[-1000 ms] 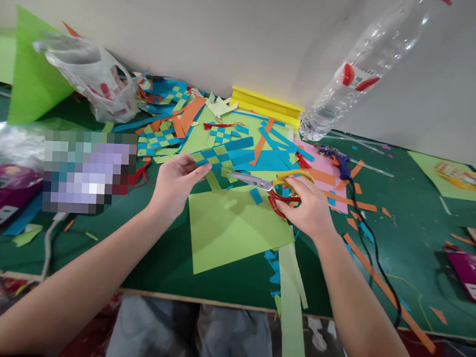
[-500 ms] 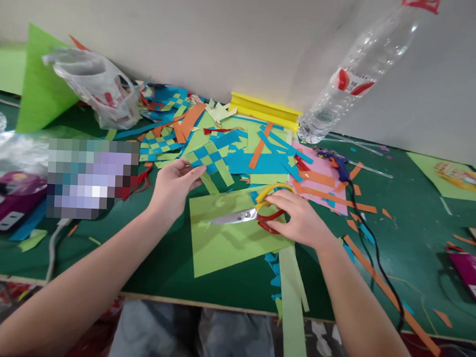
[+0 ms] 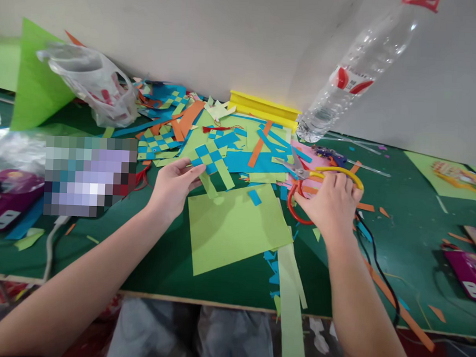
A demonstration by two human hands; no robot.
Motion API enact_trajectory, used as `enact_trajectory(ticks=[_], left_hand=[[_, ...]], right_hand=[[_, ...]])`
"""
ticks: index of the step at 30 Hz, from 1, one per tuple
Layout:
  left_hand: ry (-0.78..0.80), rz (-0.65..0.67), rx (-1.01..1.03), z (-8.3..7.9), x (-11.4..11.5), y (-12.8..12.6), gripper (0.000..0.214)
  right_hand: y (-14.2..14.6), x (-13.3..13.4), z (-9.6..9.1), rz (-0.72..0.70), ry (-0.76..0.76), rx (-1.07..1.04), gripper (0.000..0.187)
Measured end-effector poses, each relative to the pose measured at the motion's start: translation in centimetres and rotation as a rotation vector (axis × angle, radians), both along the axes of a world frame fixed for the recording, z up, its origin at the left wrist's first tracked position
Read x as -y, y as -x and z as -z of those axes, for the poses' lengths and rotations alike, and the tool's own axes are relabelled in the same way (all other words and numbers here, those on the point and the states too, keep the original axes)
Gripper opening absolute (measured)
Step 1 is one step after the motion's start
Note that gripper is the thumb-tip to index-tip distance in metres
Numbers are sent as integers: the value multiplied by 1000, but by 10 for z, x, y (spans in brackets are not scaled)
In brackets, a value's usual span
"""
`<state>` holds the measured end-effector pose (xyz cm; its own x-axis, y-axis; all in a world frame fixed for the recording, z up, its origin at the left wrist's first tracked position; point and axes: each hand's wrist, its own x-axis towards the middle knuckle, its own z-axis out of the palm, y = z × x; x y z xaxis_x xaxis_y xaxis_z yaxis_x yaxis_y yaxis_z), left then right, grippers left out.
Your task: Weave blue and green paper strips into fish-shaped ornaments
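My left hand (image 3: 174,189) pinches a small woven paper piece (image 3: 208,157) of blue and light green strips, with green strip ends hanging from its lower side. My right hand (image 3: 331,203) is closed on scissors (image 3: 301,173) with one yellow and one red handle; their blades are spread and point up and left over the scraps. Between the hands lies a light green paper sheet (image 3: 235,231), with a small blue scrap (image 3: 255,197) on it. Behind it is a heap of blue, green and orange paper strips (image 3: 242,160).
A yellow plastic holder (image 3: 264,110) and a tall clear bottle (image 3: 353,78) stand by the wall. A plastic bag (image 3: 94,85) sits at back left. On the left is a blurred-out device (image 3: 92,177) with a cable. A glue gun (image 3: 329,156) lies right; its black cord (image 3: 387,282) runs forward.
My right hand has moved right and up with the scissors, away from the green sheet, and the blades have turned and spread. My left hand keeps the woven paper nearly in place.
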<state>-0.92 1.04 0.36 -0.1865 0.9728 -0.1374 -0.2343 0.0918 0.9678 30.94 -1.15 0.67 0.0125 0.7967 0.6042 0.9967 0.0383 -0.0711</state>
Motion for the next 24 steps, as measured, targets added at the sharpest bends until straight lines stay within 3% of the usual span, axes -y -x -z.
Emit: enact_trajectory(ticks=[4,8,12,19,24], left_hand=[[5,41,-6,-1,0,0,19],[0,60,-20,0,1,0,19],[21,93,-41,1,1,0,22],[51,121,4,1,3,-2,26],[47,170,15,-4,6,-4,26]], right_hand=[[2,-3,2,-30,-9,-123,55],[9,-6,2,-177,0,-260,52],[19,0,-2,-235,-46,-133,54],[27,7,-8,-581,131,24,43],[30,7,-3,-627,134,65,45]])
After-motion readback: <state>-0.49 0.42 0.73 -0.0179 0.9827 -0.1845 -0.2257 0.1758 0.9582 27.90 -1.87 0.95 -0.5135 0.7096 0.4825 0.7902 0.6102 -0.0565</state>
